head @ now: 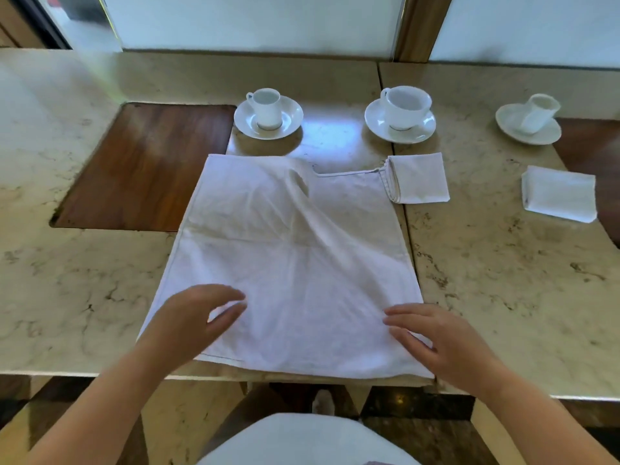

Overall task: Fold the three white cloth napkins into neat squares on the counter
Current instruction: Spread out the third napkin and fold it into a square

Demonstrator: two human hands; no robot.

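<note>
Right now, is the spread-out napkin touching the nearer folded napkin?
Touching. In the head view, the far right corner of the spread-out napkin lies against the left edge of the nearer folded napkin, with no counter visible between them.

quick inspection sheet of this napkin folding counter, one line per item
surface: marble counter with a dark wood inset at the left and a seam between slabs right of centre
job's things: open napkin spread flat, wrinkled, far right corner area turned in; near folded napkin touches its far right corner; far folded napkin lies apart to the right
clutter: three white cups on saucers along the back, left cup, middle cup, right cup
hands: left hand over the open napkin's near left part, fingers loosely bent, blurred; right hand flat on its near right corner
cables: nothing seen
surroundings: frosted panels behind the counter, dark floor below
</note>
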